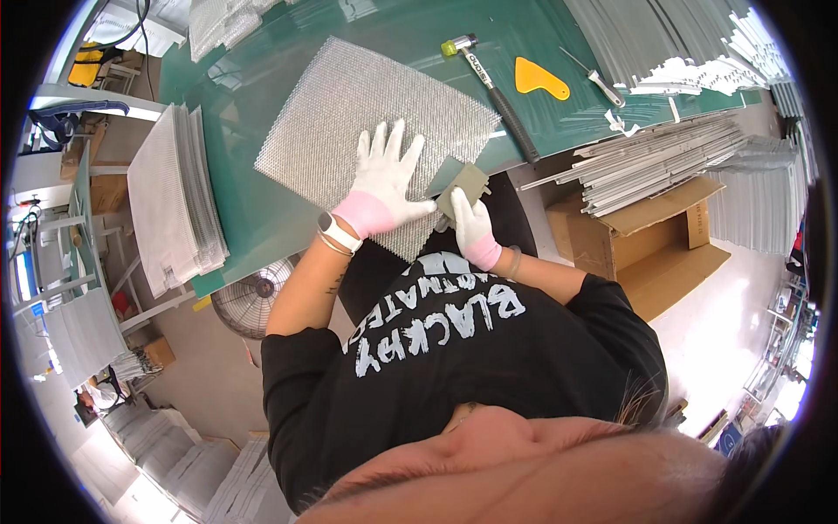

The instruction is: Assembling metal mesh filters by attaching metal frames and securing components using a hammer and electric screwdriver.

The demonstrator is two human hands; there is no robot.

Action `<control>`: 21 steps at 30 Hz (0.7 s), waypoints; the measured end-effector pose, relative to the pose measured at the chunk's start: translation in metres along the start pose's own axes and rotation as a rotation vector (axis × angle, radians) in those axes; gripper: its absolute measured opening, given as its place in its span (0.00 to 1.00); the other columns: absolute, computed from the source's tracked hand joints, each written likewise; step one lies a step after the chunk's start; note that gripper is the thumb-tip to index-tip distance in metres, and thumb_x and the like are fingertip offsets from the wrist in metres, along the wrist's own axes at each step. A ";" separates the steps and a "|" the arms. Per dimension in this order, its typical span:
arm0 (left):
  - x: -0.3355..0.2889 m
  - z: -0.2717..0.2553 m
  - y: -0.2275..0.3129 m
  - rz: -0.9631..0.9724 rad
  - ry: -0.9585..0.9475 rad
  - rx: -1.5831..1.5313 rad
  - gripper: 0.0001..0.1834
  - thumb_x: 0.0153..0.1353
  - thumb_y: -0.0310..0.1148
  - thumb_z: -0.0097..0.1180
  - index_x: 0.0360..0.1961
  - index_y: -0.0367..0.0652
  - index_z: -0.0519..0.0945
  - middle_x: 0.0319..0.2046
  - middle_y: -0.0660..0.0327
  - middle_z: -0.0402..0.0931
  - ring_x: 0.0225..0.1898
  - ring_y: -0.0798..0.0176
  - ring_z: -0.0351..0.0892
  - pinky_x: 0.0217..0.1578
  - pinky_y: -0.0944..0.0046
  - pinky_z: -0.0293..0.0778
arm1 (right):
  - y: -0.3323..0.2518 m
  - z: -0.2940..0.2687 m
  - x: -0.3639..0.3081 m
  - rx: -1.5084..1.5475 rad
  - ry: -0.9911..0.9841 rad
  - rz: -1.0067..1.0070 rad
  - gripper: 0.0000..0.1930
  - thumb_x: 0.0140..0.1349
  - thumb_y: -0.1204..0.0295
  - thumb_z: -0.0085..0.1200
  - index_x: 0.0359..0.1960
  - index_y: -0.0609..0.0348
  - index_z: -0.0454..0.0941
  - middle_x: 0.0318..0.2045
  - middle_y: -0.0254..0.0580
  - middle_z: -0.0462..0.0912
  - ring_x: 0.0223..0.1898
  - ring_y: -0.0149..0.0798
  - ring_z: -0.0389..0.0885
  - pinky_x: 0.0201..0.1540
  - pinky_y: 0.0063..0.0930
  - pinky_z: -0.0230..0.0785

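Note:
A silvery mesh panel (336, 109) with a honeycomb-like texture lies turned at an angle on the green table, one corner reaching past the near edge toward my body. On it my left hand (384, 179), in a white glove with a pink cuff, rests flat with its fingers spread. My right hand (474, 229), gloved alike, grips a small olive-grey flat block (470, 183) with a notched side. The block is at the panel's right edge; whether it touches the panel I cannot tell. Part of the block is hidden behind my fingers.
Right of the panel lie a hammer (497, 96), a yellow scraper (539, 80) and a screwdriver (595, 79) on the green table (410, 26). Stacked panels (166, 201) stand at the left. Metal strips (655, 162) lie above an open cardboard box (646, 253). A fan (253, 297) stands below.

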State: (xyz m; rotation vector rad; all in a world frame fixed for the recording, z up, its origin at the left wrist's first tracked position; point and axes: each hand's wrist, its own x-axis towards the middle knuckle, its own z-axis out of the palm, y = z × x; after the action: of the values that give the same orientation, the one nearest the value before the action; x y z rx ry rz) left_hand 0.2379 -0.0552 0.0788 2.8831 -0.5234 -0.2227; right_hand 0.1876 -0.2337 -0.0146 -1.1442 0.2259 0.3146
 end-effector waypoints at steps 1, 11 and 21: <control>-0.001 0.001 -0.002 0.026 0.011 -0.008 0.53 0.46 0.56 0.64 0.69 0.40 0.58 0.70 0.38 0.45 0.72 0.32 0.40 0.69 0.36 0.34 | -0.001 -0.001 0.000 -0.054 -0.058 -0.003 0.13 0.73 0.65 0.44 0.44 0.62 0.76 0.34 0.31 0.79 0.33 0.22 0.75 0.35 0.21 0.70; -0.004 -0.005 0.001 0.079 -0.026 -0.027 0.49 0.49 0.52 0.63 0.69 0.42 0.59 0.70 0.40 0.47 0.71 0.34 0.41 0.70 0.37 0.35 | -0.018 -0.014 -0.003 -0.250 -0.293 0.158 0.15 0.73 0.61 0.43 0.39 0.62 0.75 0.23 0.37 0.79 0.19 0.29 0.76 0.24 0.23 0.71; -0.013 0.002 0.008 0.087 0.037 0.016 0.43 0.53 0.50 0.60 0.68 0.43 0.61 0.68 0.41 0.50 0.70 0.33 0.46 0.68 0.35 0.38 | -0.018 -0.020 0.002 -0.247 -0.309 0.251 0.14 0.73 0.64 0.44 0.45 0.64 0.76 0.35 0.35 0.79 0.37 0.26 0.75 0.42 0.25 0.71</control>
State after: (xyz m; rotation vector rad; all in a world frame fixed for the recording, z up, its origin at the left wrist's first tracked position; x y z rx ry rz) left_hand 0.2231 -0.0585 0.0804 2.8662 -0.6447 -0.1526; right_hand 0.1957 -0.2585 -0.0083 -1.2940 0.0571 0.7520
